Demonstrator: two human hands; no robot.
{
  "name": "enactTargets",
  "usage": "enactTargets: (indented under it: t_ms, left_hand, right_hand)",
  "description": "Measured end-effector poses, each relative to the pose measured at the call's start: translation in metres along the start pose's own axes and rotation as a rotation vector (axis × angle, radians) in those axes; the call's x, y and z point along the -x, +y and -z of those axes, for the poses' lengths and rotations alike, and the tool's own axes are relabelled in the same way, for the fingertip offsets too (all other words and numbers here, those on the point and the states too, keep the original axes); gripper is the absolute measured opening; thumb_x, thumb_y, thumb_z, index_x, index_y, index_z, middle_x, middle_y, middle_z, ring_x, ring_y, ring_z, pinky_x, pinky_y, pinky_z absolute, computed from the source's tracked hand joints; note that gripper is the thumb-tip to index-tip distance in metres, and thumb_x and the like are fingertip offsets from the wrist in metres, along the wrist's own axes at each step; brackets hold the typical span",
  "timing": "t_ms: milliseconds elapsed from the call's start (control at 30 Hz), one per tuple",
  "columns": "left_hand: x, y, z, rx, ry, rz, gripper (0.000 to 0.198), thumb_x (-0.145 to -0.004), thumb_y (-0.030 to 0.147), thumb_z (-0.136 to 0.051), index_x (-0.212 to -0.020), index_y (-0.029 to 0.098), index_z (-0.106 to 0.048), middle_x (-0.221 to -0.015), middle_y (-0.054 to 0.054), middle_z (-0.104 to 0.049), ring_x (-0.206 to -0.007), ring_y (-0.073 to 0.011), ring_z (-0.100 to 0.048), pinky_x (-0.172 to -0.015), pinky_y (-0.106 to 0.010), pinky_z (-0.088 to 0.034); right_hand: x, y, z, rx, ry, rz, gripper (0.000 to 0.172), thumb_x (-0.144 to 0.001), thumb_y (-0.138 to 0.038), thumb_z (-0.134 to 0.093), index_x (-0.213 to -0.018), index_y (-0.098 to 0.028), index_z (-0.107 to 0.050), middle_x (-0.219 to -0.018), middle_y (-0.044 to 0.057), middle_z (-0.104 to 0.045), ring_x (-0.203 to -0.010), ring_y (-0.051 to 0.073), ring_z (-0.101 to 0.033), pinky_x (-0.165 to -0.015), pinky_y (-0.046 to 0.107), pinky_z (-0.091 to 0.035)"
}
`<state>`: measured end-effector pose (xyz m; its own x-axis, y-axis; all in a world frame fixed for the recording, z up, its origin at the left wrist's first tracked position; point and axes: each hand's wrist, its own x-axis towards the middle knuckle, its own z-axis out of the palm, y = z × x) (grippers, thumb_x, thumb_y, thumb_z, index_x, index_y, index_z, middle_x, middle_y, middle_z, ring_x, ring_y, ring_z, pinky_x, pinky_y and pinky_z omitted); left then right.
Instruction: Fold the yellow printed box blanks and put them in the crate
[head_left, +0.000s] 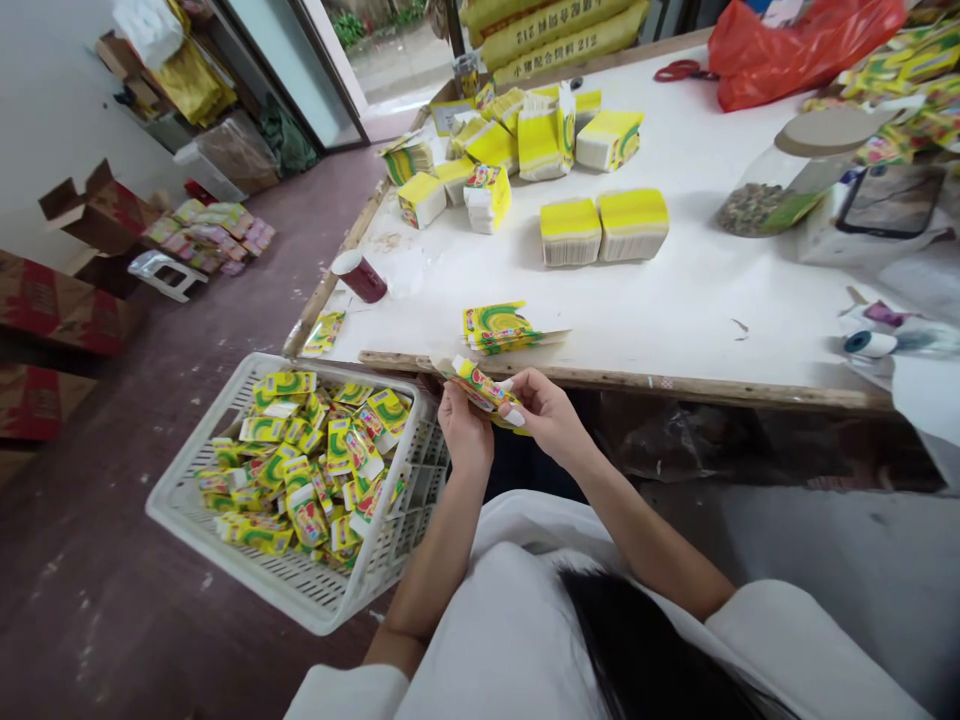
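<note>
Both my hands hold one small yellow, green and red printed carton [482,386] just below the table's front edge. My left hand [463,428] grips its lower left side with fingers curled. My right hand [545,412] pinches its right end, fingers closed round it. On the white table [675,300] just above lies a short stack of flat cartons [501,327] of the same print. To my left a white slotted plastic basket [225,545] holds several folded cartons.
Bundles of yellow flat cartons [604,228] and more stacks [517,140] sit farther back on the table. A dark red cup [361,276], a red plastic bag [795,45], scissors [679,70], a phone [889,200] and a tape roll [870,343] are there too. Cardboard boxes [90,210] stand on the floor at left.
</note>
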<state>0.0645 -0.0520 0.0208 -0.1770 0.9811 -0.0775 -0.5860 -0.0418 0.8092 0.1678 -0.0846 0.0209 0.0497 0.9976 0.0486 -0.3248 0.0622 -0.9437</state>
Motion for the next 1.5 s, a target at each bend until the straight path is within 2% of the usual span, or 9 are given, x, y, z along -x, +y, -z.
enactTargets:
  t_ms: [233, 500, 733, 933, 1033, 1133, 1200, 1267, 1500]
  left_hand:
    - [0.004, -0.006, 0.008, -0.005, 0.019, -0.001, 0.046, -0.072, 0.059, -0.08, -0.094, 0.019, -0.072, -0.094, -0.003, -0.075, -0.086, -0.0164, -0.07, -0.081, -0.028, -0.054]
    - [0.005, -0.01, 0.014, -0.051, 0.04, -0.052, 0.04, -0.073, 0.056, -0.081, -0.077, 0.018, -0.068, -0.075, 0.003, -0.068, -0.072, -0.0104, -0.064, -0.074, -0.022, -0.051]
    - [-0.004, -0.006, 0.029, -0.108, -0.031, -0.005, 0.042, -0.066, 0.053, -0.087, -0.078, 0.017, -0.069, -0.08, 0.0, -0.072, -0.073, -0.013, -0.067, -0.074, -0.025, -0.053]
    - [-0.032, 0.048, 0.072, -0.381, -0.22, -0.041, 0.07, -0.069, 0.07, -0.077, -0.121, 0.026, -0.062, -0.12, -0.01, -0.071, -0.11, -0.024, -0.069, -0.097, -0.04, -0.053]
    - [-0.032, 0.067, 0.079, -0.762, -0.519, -0.03, 0.105, -0.052, 0.069, -0.087, -0.138, 0.022, -0.05, -0.138, -0.017, -0.061, -0.125, -0.0339, -0.061, -0.108, -0.048, -0.046]
    - [-0.016, 0.058, 0.069, -1.11, -0.725, 0.072, 0.091, -0.055, 0.049, -0.092, -0.133, 0.02, -0.054, -0.129, -0.014, -0.066, -0.12, -0.0335, -0.063, -0.104, -0.047, -0.049]
    - [-0.002, 0.042, 0.061, -1.216, -0.626, 0.05, 0.068, -0.068, 0.039, -0.084, -0.126, 0.019, -0.054, -0.114, -0.009, -0.07, -0.105, -0.0279, -0.068, -0.093, -0.043, -0.054]
    - [0.009, 0.028, 0.056, -1.275, -0.512, -0.036, 0.064, -0.071, 0.033, -0.079, -0.126, 0.019, -0.05, -0.108, -0.006, -0.07, -0.097, -0.0245, -0.069, -0.087, -0.038, -0.056]
    - [0.017, 0.013, 0.067, -1.421, -0.491, -0.465, 0.077, -0.074, 0.038, -0.081, -0.137, 0.022, -0.04, -0.112, -0.009, -0.066, -0.1, -0.0253, -0.069, -0.082, -0.035, -0.057]
  right_hand:
    - [0.001, 0.003, -0.011, -0.063, 0.085, 0.005, 0.042, -0.07, -0.053, -0.083, -0.085, -0.022, -0.059, -0.079, -0.002, -0.063, -0.069, 0.012, -0.055, -0.065, 0.025, -0.047]
    - [0.001, 0.007, -0.011, 0.029, 0.178, 0.019, 0.035, -0.068, -0.046, -0.084, -0.074, -0.021, -0.06, -0.068, -0.003, -0.059, -0.061, 0.011, -0.05, -0.059, 0.024, -0.045]
    - [0.001, 0.015, -0.001, 0.161, 0.09, 0.056, 0.032, -0.074, -0.045, -0.078, -0.069, -0.02, -0.061, -0.061, -0.004, -0.054, -0.055, 0.01, -0.046, -0.053, 0.024, -0.04]
    - [-0.002, 0.005, 0.026, 0.768, -0.035, 0.46, 0.017, -0.092, -0.017, -0.059, -0.082, -0.021, -0.073, -0.078, 0.003, -0.065, -0.071, 0.016, -0.054, -0.066, 0.029, -0.043]
    - [-0.001, -0.002, 0.026, 1.04, -0.2, 0.692, 0.026, -0.095, -0.013, -0.055, -0.084, -0.025, -0.075, -0.08, 0.004, -0.068, -0.081, 0.018, -0.055, -0.083, 0.035, -0.045]
    - [0.003, -0.001, 0.017, 1.062, -0.17, 0.762, 0.021, -0.096, -0.019, -0.056, -0.094, -0.029, -0.075, -0.096, 0.004, -0.07, -0.098, 0.022, -0.058, -0.102, 0.043, -0.04]
    - [0.005, 0.004, 0.014, 0.961, 0.034, 0.678, 0.023, -0.093, -0.033, -0.063, -0.115, -0.029, -0.07, -0.122, 0.009, -0.066, -0.122, 0.029, -0.053, -0.112, 0.051, -0.035]
    - [0.007, 0.011, 0.012, 0.755, 0.164, 0.506, 0.056, -0.088, -0.051, -0.066, -0.136, -0.025, -0.058, -0.141, 0.015, -0.055, -0.136, 0.034, -0.044, -0.115, 0.054, -0.034]
    - [0.007, 0.03, -0.002, 0.08, -0.043, -0.176, 0.062, -0.085, -0.07, -0.056, -0.117, -0.018, -0.069, -0.112, 0.01, -0.075, -0.11, 0.03, -0.068, -0.1, 0.044, -0.052]
